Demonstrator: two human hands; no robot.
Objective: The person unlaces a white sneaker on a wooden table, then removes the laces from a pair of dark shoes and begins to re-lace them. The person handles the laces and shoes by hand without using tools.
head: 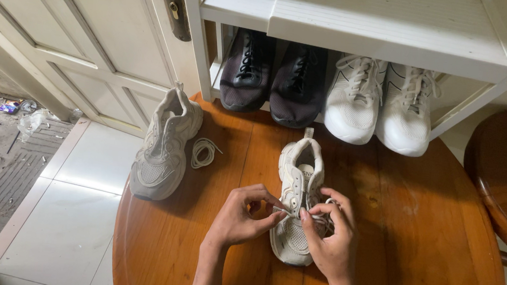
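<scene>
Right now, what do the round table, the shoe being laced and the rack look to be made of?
Round table: wood, glossy varnish; grain lines and bright sheen show.
Shoe between the left hand and right hand: likely knit mesh with synthetic overlays, matte off-white; woven toe texture shows.
Lace: probably woven textile.
Rack: white, painted wood or laminate; cannot tell which.

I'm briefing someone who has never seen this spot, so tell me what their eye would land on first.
First, the two hands: the left hand and right hand pinch the laces of a pale sneaker at the middle of the round wooden table. Its mate sits at the table's left edge beside a loose coiled lace. Behind, on a white rack, stand a black pair and a white pair.
</scene>
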